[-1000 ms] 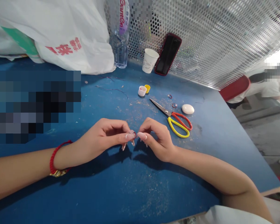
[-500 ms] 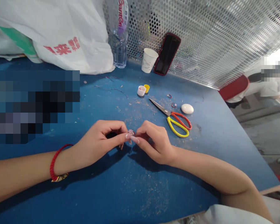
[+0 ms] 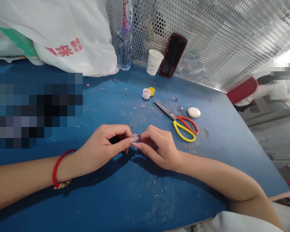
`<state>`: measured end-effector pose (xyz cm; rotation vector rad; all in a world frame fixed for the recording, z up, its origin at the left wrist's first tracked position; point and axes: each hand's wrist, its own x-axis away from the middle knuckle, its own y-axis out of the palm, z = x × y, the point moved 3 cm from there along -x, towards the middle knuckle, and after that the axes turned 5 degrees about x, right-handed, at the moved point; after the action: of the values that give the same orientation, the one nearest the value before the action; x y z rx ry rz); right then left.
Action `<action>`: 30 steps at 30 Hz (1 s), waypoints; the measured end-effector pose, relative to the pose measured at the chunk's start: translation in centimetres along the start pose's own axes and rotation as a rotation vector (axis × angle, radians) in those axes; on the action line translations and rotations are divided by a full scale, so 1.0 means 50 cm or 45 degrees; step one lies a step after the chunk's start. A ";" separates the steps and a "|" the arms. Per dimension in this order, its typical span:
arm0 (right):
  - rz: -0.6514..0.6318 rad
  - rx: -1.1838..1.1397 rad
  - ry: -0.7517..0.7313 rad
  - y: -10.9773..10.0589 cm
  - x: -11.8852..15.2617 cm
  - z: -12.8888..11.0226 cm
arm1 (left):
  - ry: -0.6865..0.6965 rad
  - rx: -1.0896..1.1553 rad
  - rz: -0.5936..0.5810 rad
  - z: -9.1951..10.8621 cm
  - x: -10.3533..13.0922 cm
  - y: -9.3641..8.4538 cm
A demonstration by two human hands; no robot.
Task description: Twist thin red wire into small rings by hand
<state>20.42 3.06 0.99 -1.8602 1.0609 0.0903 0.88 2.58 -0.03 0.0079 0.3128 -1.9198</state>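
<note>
My left hand (image 3: 108, 145) is closed, thumb and forefinger pinching a small beaded ring (image 3: 135, 136) with a pale pink bead and a thin dark cord. Right up against it, my right hand (image 3: 160, 146) is closed too, its thumb and forefinger pressed on the other side of the same piece. The fingertips hide much of the ring. Beyond my right hand lie scissors (image 3: 171, 115) with one red and one yellow handle. Two similar small rings (image 3: 180, 109) rest by the blades, near a white egg-shaped object (image 3: 194, 112).
On the blue table (image 3: 149, 199) are a white cap (image 3: 146, 93), a yellow cap (image 3: 152, 91), loose threads (image 3: 116, 92) and crumbs. A paper cup (image 3: 155, 62), a phone (image 3: 173, 55), a water bottle (image 3: 124, 42) and a white plastic bag (image 3: 74, 29) stand along the perforated metal screen (image 3: 207, 38).
My right thumb has shifted slightly left against the beaded ring, and the ring has turned a little between my fingertips. Everything else stays where it was.
</note>
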 end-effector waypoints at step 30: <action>-0.021 -0.070 -0.007 -0.001 -0.004 0.000 | -0.105 0.045 -0.013 0.013 0.003 0.001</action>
<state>20.34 3.21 1.12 -1.9168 1.0481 0.1158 0.96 2.29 0.54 -0.0493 0.2235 -1.9303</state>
